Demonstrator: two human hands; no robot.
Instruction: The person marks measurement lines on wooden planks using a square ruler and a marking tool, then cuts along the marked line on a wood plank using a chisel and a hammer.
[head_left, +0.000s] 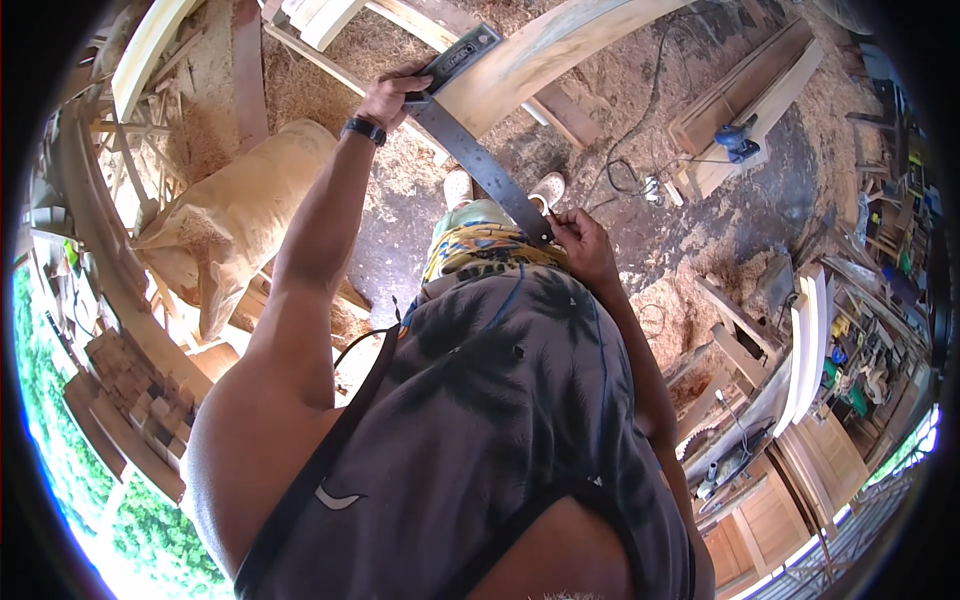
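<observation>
A large metal try square [480, 170] slants from the upper middle down toward my waist, with its dark thick stock [458, 62] lying at the end of a pale, curved wooden board [560, 50]. My left hand [388, 98], with a black watch on the wrist, grips the square at the corner where stock and blade meet. At the blade's lower end my right hand [588, 246] is closed, its fingertips pinched on the blade's tip. Whether those fingers also hold something small is hidden.
A full cloth sack [265, 185] lies on the left. Sawdust covers much of the floor. To the right, a blue power tool [737, 143] rests on planks [745, 85], its cord trailing nearby. A circular saw blade [697, 441] shows at lower right. Wood offcuts [145, 400] are piled at lower left.
</observation>
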